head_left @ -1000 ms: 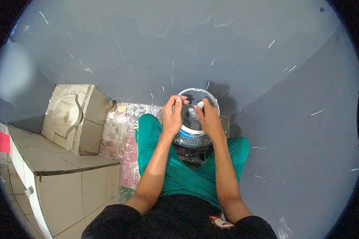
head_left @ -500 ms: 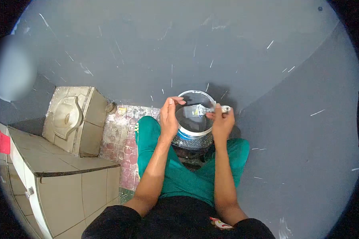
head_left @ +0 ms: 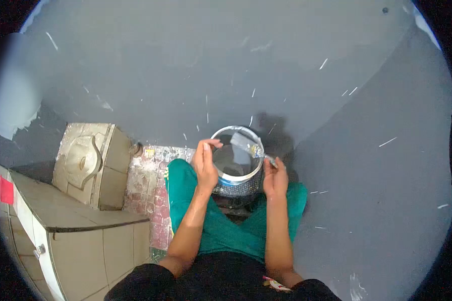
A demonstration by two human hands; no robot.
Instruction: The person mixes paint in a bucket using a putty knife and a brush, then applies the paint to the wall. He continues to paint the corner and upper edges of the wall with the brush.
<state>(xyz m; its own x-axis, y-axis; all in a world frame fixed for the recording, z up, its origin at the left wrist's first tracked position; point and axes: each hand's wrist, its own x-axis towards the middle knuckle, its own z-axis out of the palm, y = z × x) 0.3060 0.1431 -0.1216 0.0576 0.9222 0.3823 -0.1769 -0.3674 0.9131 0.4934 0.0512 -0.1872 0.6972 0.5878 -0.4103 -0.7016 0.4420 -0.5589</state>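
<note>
My green trousers (head_left: 231, 246) spread below the bucket (head_left: 236, 179), which sits straight ahead at 12 o'clock; take it as the clock from here on. At its 4 o'clock, my right hand (head_left: 276, 178) grips the brush (head_left: 256, 149) by its handle. At 8 to 9 o'clock, my left hand (head_left: 205, 168) is loosely spread, holding nothing I can see, its fingertips by the rim. The brush slants over the bucket's mouth, bristles toward 10 o'clock.

To work the brush well here, I'd judge it best to keep the grip light and low on the handle, hold the bristles inside the rim so drips fall back in, and leave the left hand ready to steady the bucket.

My right fingers cover much of the handle, and I can't tell whether the left ones touch the rim. A pale patch inside the bucket may be paint or a reflection; the depth is unreadable. The dark, patterned base (head_left: 238, 188) beneath is partly hidden. Farther off at 9 o'clock is a squat toilet (head_left: 83, 155), and past 10 o'clock a pale shape (head_left: 15, 95) is blurred and cut off.
</note>
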